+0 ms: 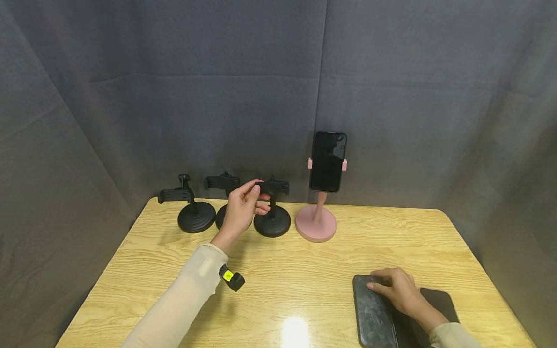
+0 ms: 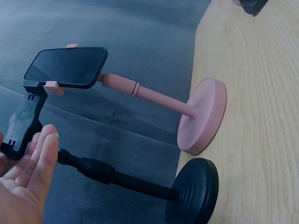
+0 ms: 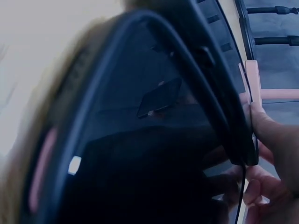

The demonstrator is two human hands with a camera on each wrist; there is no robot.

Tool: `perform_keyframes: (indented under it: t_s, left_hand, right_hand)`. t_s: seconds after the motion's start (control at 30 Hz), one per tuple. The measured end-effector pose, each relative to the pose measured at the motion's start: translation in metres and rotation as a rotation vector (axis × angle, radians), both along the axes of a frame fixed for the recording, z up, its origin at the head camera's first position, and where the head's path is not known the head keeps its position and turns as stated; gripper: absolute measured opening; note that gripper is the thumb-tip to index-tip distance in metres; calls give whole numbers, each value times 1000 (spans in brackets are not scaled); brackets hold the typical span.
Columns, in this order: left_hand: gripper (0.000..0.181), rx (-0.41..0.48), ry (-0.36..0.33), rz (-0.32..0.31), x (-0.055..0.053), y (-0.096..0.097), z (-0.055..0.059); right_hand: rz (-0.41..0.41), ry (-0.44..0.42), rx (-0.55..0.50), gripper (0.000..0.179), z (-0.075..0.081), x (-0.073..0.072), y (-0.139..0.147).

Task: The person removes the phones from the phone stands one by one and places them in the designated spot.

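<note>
My left hand (image 1: 242, 203) pinches the left end of the clamp on a black phone stand (image 1: 272, 224), the rightmost black one. In the left wrist view that clamp (image 2: 23, 121) stands between the fingers and a barely visible thumb. At the front right, my right hand (image 1: 402, 290) grips a black phone (image 1: 372, 314) by its upper edge, thumb on its face. Dark phones (image 1: 441, 304) lie under and beside that hand, partly hidden by it. In the right wrist view a glossy dark phone (image 3: 140, 154) fills the foreground.
A pink phone stand (image 1: 315, 227) holds an upright phone (image 1: 328, 162) right of the black stands. Another black stand (image 1: 197, 217) is at the far left, and one more (image 1: 222, 182) is partly behind my left hand. Grey curtains (image 1: 196, 121) border the wooden table (image 1: 304, 280).
</note>
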State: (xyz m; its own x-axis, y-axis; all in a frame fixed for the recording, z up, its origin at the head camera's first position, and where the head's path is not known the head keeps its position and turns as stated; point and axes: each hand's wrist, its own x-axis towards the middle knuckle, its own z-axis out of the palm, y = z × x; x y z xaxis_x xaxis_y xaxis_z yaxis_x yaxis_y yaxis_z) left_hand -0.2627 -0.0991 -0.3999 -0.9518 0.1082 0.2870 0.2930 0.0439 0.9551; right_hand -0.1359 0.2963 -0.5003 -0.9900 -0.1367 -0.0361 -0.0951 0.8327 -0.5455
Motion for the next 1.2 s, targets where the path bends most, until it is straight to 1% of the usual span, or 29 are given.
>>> perform_keyframes:
  t_s: [0.23, 0.5, 0.63, 0.8, 0.9, 1.07, 1.2]
  left_hand:
    - [38, 1, -1, -4, -1, 1, -1]
    - [37, 2, 3, -9, -2, 2, -1]
    - [40, -4, 3, 3, -2, 3, -2]
    - [37, -6, 13, 28, -3, 3, -4]
    - [35, -11, 22, 27, -3, 3, -4]
    - [36, -20, 22, 22, -4, 4, -5]
    - [37, -24, 4, 25, -4, 5, -6]
  right_hand:
    - [14, 35, 22, 35, -2, 2, 1]
    - [29, 107, 68, 33, -3, 1, 2]
    - [21, 129, 108, 35, -4, 3, 1]
    - [-5, 107, 147, 35, -4, 5, 0]
    - [-12, 106, 167, 34, -4, 5, -1]
    - [-20, 140, 195, 30, -3, 6, -3]
    - [-21, 190, 208, 24, -5, 6, -3]
